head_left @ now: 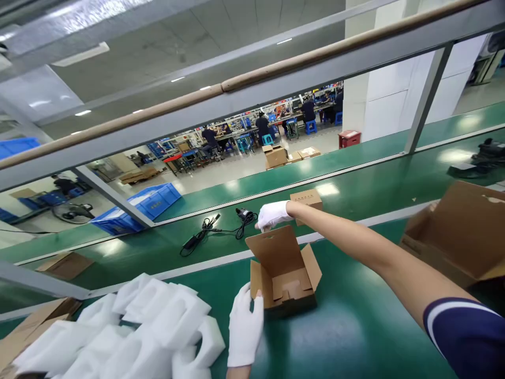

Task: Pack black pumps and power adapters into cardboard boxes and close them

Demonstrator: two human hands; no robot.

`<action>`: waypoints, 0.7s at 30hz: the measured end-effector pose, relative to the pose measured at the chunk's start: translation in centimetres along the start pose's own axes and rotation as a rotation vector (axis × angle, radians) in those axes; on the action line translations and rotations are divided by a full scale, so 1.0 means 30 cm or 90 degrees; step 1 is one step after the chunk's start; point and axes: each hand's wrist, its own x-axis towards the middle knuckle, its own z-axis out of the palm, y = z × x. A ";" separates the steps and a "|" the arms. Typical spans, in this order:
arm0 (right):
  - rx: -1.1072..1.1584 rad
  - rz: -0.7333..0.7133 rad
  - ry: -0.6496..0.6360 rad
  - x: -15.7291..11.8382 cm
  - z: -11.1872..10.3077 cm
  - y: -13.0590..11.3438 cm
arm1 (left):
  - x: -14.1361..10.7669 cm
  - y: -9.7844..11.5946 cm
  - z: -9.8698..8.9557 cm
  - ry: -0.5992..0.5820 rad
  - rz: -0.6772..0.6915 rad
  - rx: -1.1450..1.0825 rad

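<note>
An open cardboard box (290, 284) stands on the green work surface, its lid raised and side flaps spread. My left hand (246, 323), in a white glove, is at the left side of this box, thumb against its left flap and fingers apart from the thumb. Beyond the raised lid, my gloved right hand (273, 215) reaches over the belt beside a black cable with an adapter (245, 215); its fingers are bent, and whether they hold anything is hidden. Another black cable with an adapter (193, 241) lies further left.
White foam pieces (158, 321) are heaped at the lower left. A small closed box (306, 198) sits behind my right wrist. Another open box (457, 231) is at the right, blue crates (138, 208) beyond the belt. People sit at distant benches.
</note>
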 end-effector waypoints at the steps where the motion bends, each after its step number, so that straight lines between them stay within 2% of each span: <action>1: -0.003 0.009 0.023 0.008 -0.008 0.020 | -0.003 -0.005 0.002 0.012 0.000 -0.006; 4: -0.029 0.072 0.153 0.014 -0.040 0.121 | -0.023 -0.002 -0.016 0.058 0.012 -0.030; 5: -0.042 0.105 0.196 0.004 -0.042 0.166 | -0.030 0.000 -0.033 0.088 0.027 -0.040; 7: -0.048 0.156 0.229 -0.042 -0.019 0.260 | -0.042 -0.003 -0.086 0.182 0.073 -0.030; 10: -0.026 0.211 0.252 -0.169 0.080 0.392 | -0.038 -0.047 -0.192 0.341 0.131 0.094; 12: -0.009 0.241 0.246 -0.276 0.173 0.466 | -0.015 -0.106 -0.258 0.408 0.123 0.191; 15: 0.039 0.309 0.217 -0.414 0.317 0.565 | 0.045 -0.197 -0.321 0.421 0.068 0.223; 17: 0.052 0.307 0.194 -0.466 0.398 0.633 | 0.083 -0.220 -0.339 0.397 0.039 0.192; 19: 0.065 0.323 0.196 -0.488 0.459 0.705 | 0.094 -0.195 -0.342 0.391 0.031 0.169; 21: 0.065 0.309 0.211 -0.492 0.502 0.772 | 0.065 -0.137 -0.325 0.407 0.034 0.156</action>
